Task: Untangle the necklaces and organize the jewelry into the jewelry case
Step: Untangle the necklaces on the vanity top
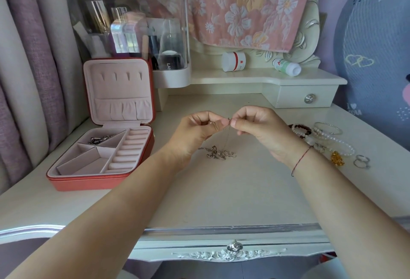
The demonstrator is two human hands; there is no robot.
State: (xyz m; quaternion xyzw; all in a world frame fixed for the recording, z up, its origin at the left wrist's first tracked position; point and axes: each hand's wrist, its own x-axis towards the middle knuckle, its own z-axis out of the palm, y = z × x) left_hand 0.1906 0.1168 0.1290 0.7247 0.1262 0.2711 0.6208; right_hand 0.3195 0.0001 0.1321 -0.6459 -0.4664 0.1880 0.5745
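Forearms come in from the bottom edge, over the front drawer knob, so both hands meet mid-frame above the desk.

Far left sits the open case, lid propped up, with a few small metal bits in its top-left compartment; the other slots look bare.

Next over, the left hand has its fingers curled in, pinching a thin chain. The right hand does the same, thumb and forefinger nipped on it, and the two pinch points nearly touch. From there a strand drops straight down-frame to the necklaces, a silver knot lying on the desk just below and between the wrists, stretched left to right.

Off to the right: bracelets, a gold piece and rings.

My guess is that we're mid-untangle with nothing freed yet. Whatever comes loose has to travel left, and the left hand is the one nearer the case, so it'd make sense for that hand to do the drop-off.
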